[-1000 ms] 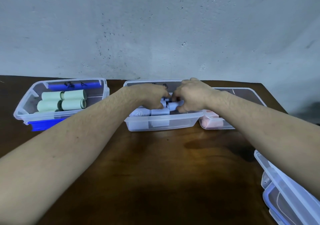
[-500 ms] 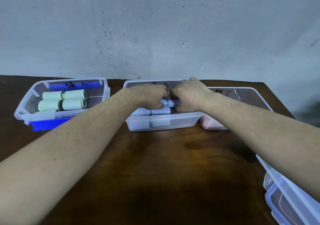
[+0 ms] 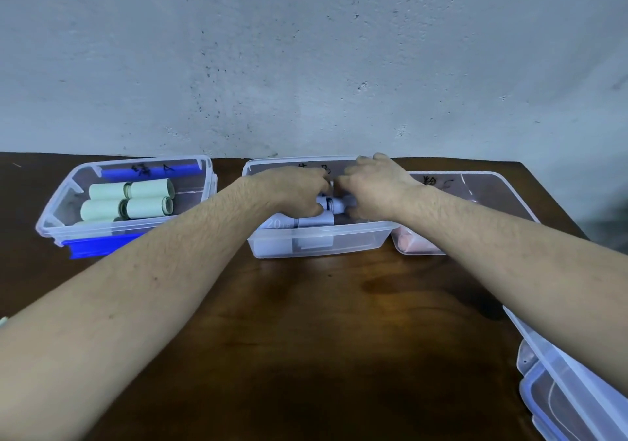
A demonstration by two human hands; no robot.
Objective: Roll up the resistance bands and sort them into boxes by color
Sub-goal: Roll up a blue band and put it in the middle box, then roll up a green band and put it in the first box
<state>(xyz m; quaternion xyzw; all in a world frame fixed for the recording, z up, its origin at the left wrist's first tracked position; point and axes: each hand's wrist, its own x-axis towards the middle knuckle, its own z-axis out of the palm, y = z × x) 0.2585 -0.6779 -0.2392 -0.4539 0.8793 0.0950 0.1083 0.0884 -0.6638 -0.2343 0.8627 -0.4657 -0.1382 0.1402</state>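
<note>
Your left hand (image 3: 299, 190) and right hand (image 3: 373, 189) both have fingers curled round a blue band roll (image 3: 334, 206) inside the middle box (image 3: 319, 240). Green box (image 3: 125, 226) holds four rolls, pink box (image 3: 475, 182) some. Tabletop (image 3: 323, 321) shows no loose bands; looks nearly done.

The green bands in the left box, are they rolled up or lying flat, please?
Rolled up: the green bands lie as cylinders in the left box.

Left of centre, the left box (image 3: 59, 209) holds four green rolls (image 3: 127, 199) lying sideways. The middle box (image 3: 319, 248) holds pale blue rolls (image 3: 311, 221); the right box (image 3: 506, 190) shows a pink roll (image 3: 413, 241).
</note>
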